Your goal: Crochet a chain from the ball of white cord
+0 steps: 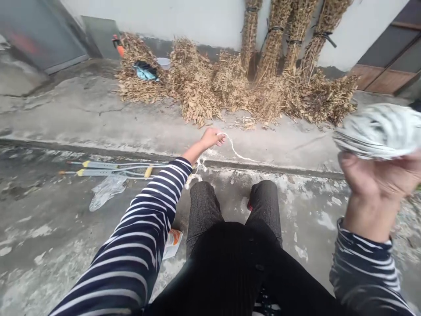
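A ball of white cord [378,131] is held up in the right hand [378,175], above and to the right of a low concrete step [263,167]. The ball is cut off by the right edge of the view, and its far side cannot be made out. The right fingers [345,164] are curled together beneath the ball and pressed against it, though their tips are partly hidden by the hand and the cord.

The left hand [212,138] is stretched out over the step, with its fingers closed together on a strand of the cord [237,151]. Where the strand is pinched is hidden within the hand. The strand is trailed from the hand across the step, and a loose white tangle [197,169] is seen at the step's edge, partly hidden by the left sleeve [144,228].

Two crutches [98,169] and a clear plastic bag [107,191] are lying below the step, to the left. A heap of dried plants [197,83] is piled beyond the step, and bound bundles [272,39] are propped against a wall [184,22]. A blue cloth [144,71] is lying on the heap.
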A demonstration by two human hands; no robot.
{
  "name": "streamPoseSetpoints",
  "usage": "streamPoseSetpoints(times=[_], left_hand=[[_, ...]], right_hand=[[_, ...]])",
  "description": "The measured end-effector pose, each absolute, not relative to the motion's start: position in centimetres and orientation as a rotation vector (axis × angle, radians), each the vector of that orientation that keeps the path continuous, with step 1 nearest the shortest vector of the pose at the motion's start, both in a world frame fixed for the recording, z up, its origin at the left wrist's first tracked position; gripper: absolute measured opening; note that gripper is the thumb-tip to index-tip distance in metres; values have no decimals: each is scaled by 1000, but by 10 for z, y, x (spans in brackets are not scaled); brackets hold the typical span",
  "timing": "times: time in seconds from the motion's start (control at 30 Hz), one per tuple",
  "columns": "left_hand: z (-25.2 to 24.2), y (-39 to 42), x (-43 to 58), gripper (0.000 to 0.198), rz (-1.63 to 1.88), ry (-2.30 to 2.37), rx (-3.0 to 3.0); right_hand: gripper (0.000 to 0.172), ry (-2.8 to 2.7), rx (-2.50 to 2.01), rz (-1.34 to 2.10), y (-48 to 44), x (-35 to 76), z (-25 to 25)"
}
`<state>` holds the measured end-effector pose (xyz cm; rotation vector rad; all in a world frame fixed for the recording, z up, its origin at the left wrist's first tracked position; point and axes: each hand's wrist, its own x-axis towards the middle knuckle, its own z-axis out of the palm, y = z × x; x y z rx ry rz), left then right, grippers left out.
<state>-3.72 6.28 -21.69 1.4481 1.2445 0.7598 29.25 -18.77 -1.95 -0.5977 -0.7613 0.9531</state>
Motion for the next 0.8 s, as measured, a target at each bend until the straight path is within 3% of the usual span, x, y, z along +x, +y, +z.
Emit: streamPoseSetpoints(times=[0.1, 0.2, 0.4, 0.8], left_hand=[[-216, 51, -20, 12, 610, 1271, 1632], [-200, 40, -7, 36, 569, 1341, 1812], [-166, -16, 51, 53, 804, 486, 1573], [-195, -52, 91, 22, 996, 718, 1470]], right_hand=[[53, -886, -538, 1106, -178, 279, -23], [62, -918, -604, 1255, -167, 273, -33], [60, -896, -746, 1475, -136, 265, -79], [62, -741, -781, 1639, -126, 263, -113]])
